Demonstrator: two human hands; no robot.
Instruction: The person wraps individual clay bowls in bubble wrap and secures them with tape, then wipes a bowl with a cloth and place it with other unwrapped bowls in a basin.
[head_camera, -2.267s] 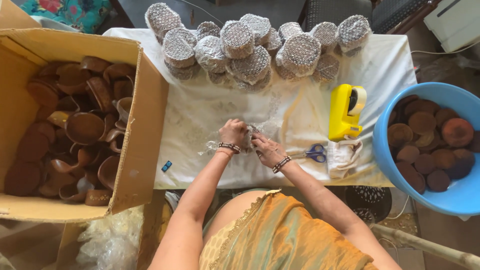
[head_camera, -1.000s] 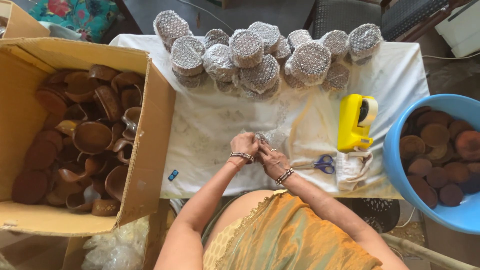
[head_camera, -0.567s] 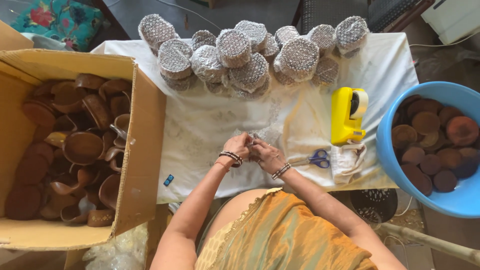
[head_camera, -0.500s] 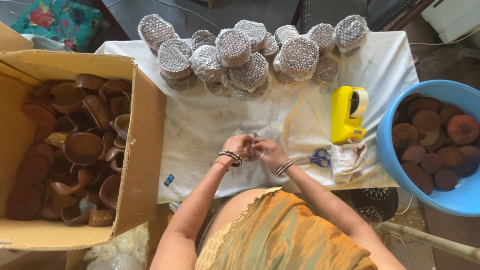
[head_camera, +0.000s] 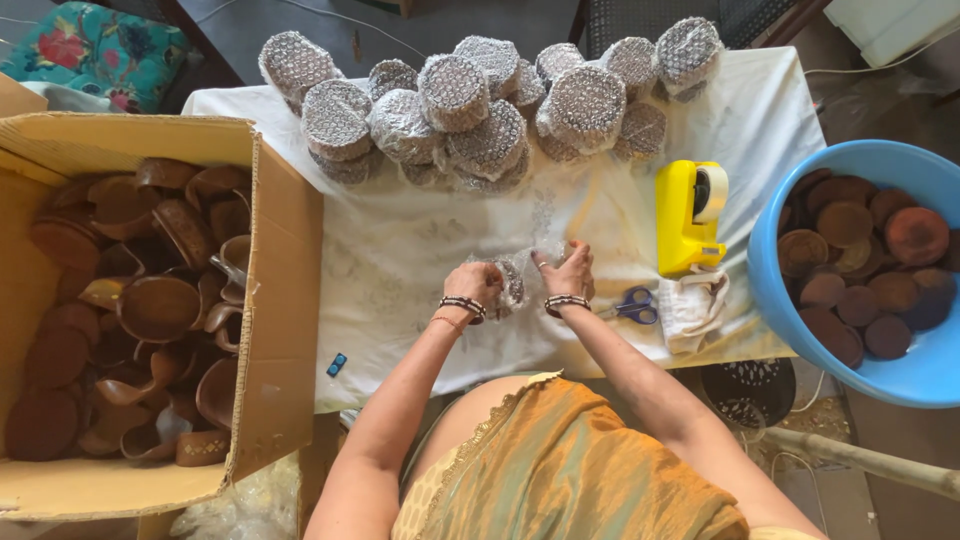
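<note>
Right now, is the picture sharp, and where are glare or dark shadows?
Head view: mostly sharp; the hands' bundle is small and unclear. Strong light glares on the cloth and wrapped stacks; the box interior is dim, and edges bend slightly.

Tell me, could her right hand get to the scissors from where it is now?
Probably yes. The right hand is on the bubble-wrapped piece, and the blue-handled scissors lie just beside it on the cloth, with nothing between them.

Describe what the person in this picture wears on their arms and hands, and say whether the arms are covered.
Both arms are bare from shoulder to wrist, with no sleeves showing. The left hand has a dark beaded bracelet with pale spots at the wrist and a thin plain bangle just behind it. The right hand has a similar dark beaded bracelet. No gloves are worn. Rings cannot be made out.
</note>
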